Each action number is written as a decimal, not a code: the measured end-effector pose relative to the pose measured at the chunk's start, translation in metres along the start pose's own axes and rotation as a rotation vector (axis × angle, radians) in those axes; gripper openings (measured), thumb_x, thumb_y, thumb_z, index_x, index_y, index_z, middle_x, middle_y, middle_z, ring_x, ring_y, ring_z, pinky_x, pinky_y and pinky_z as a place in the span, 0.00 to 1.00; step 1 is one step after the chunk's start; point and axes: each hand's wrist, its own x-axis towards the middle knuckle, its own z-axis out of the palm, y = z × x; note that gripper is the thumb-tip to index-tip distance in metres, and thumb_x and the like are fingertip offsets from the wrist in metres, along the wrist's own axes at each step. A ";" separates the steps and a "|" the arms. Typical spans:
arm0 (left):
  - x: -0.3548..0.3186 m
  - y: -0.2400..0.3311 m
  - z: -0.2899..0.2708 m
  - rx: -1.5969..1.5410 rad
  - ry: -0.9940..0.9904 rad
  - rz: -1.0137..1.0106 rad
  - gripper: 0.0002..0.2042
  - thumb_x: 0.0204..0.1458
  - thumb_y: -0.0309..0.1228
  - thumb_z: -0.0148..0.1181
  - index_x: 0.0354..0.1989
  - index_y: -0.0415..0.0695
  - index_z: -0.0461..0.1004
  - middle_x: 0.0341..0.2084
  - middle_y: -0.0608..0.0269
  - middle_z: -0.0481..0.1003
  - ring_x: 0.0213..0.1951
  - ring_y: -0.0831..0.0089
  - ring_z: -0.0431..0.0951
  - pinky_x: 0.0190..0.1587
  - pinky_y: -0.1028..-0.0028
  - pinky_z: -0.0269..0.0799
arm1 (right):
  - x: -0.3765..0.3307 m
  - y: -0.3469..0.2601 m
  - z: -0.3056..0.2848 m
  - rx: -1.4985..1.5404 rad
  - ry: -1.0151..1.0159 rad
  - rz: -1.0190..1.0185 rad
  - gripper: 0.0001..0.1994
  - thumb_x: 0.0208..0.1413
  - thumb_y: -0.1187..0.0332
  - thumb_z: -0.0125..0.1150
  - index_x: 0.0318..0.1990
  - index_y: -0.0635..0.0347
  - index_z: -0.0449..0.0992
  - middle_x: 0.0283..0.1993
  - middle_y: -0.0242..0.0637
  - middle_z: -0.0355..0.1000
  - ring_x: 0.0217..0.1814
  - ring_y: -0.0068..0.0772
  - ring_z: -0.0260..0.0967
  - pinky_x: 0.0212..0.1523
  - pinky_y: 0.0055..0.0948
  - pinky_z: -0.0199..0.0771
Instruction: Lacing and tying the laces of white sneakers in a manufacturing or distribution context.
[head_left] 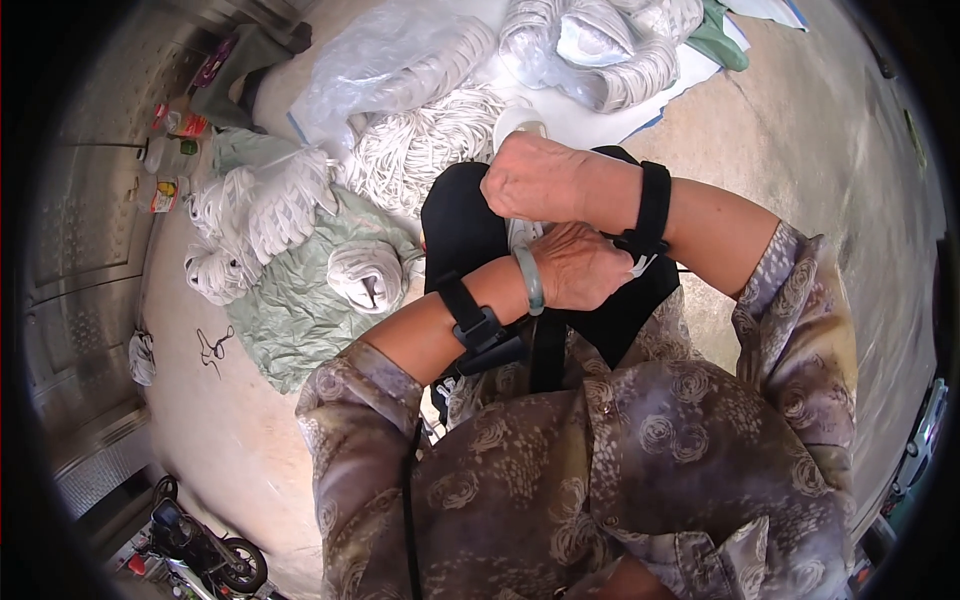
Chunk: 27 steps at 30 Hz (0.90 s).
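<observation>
Both my forearms cross in front of me above a dark cloth over my lap [465, 215]. My right hand [535, 178] is closed in a fist, its fingers turned away; what it grips is hidden. Just below it, my left hand [585, 268], with a pale green bangle [529, 280] at the wrist, is closed on white cords [642, 265], whose ends stick out at its right side. More white strands [524, 232] show between the two hands. Right behind my right fist is a round white rim [518, 124].
A loose heap of white cords [425, 145] lies ahead. Bundled white cords [600, 50] and a clear plastic bag [395, 55] sit beyond. On the left, green sheeting [300, 310] bears a white coil [366, 276] and more bundles [265, 210]. Bottles [165, 155] stand by the metal door [90, 200].
</observation>
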 end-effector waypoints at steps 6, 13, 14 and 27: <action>-0.012 0.007 -0.008 -0.091 -0.027 -0.141 0.11 0.50 0.33 0.55 0.19 0.43 0.68 0.14 0.53 0.69 0.22 0.50 0.72 0.25 0.55 0.64 | -0.029 0.024 0.009 0.386 0.174 0.496 0.05 0.43 0.73 0.57 0.28 0.65 0.77 0.25 0.40 0.75 0.30 0.37 0.74 0.32 0.32 0.74; 0.001 0.004 -0.011 -0.326 0.119 -0.105 0.12 0.55 0.33 0.52 0.22 0.40 0.66 0.15 0.50 0.65 0.21 0.49 0.68 0.24 0.58 0.61 | -0.091 0.026 0.042 1.492 0.400 1.200 0.10 0.48 0.72 0.60 0.39 0.63 0.76 0.26 0.23 0.68 0.31 0.14 0.62 0.33 0.19 0.66; 0.004 0.004 -0.011 -0.361 0.128 -0.096 0.12 0.56 0.33 0.52 0.23 0.40 0.66 0.15 0.50 0.64 0.21 0.49 0.68 0.23 0.58 0.60 | -0.095 0.021 0.046 1.521 0.390 1.132 0.10 0.48 0.73 0.60 0.38 0.63 0.76 0.27 0.23 0.68 0.31 0.14 0.62 0.33 0.19 0.66; 0.008 0.012 -0.024 -0.406 0.060 -0.202 0.15 0.57 0.33 0.51 0.20 0.40 0.62 0.13 0.52 0.63 0.20 0.53 0.66 0.24 0.60 0.59 | -0.083 0.000 0.060 0.807 0.528 0.858 0.09 0.47 0.65 0.52 0.33 0.52 0.77 0.24 0.45 0.72 0.30 0.48 0.72 0.34 0.42 0.72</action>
